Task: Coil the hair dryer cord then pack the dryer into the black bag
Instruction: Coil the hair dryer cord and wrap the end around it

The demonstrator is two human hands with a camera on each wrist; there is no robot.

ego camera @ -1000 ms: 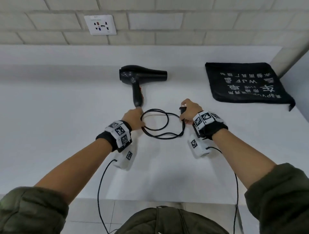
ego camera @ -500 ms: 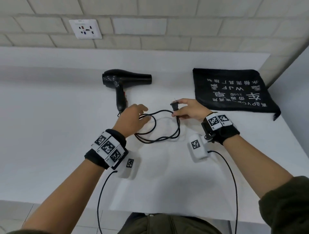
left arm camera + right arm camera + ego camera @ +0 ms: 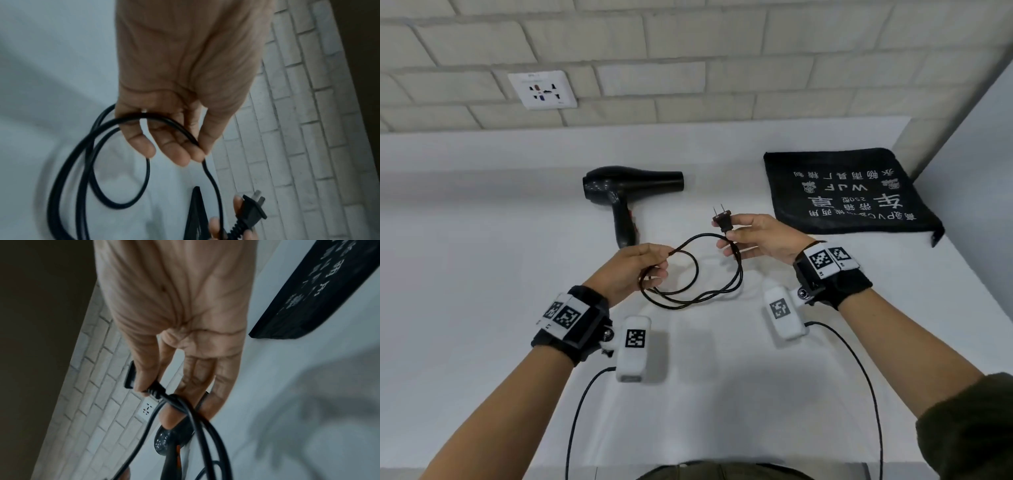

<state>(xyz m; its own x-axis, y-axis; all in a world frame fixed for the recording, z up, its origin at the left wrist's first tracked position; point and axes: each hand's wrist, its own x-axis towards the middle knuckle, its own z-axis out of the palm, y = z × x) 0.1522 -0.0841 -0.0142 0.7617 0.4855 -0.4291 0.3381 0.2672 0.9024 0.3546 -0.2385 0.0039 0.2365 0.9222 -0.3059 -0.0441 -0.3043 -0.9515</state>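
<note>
A black hair dryer (image 3: 619, 192) lies on the white counter, nozzle to the right, handle towards me. Its black cord (image 3: 698, 287) hangs in loops between my hands, just above the counter. My left hand (image 3: 635, 270) grips the loops near the dryer's handle, cord (image 3: 127, 120) crossing its curled fingers. My right hand (image 3: 753, 236) pinches the plug (image 3: 723, 222) with prongs up, and the cord (image 3: 197, 418) passes under its fingers. The flat black bag (image 3: 849, 195) with white print lies at the right, behind my right hand.
A white wall socket (image 3: 542, 89) sits on the brick wall behind the counter. A grey side wall (image 3: 976, 164) closes the counter on the right, close to the bag. The counter's front edge (image 3: 688, 462) runs just before my body.
Both hands have lifted the cord loops off the counter. My right hand turned the plug prongs up and moved it right; my left hand has taken the loops into its fingers.
</note>
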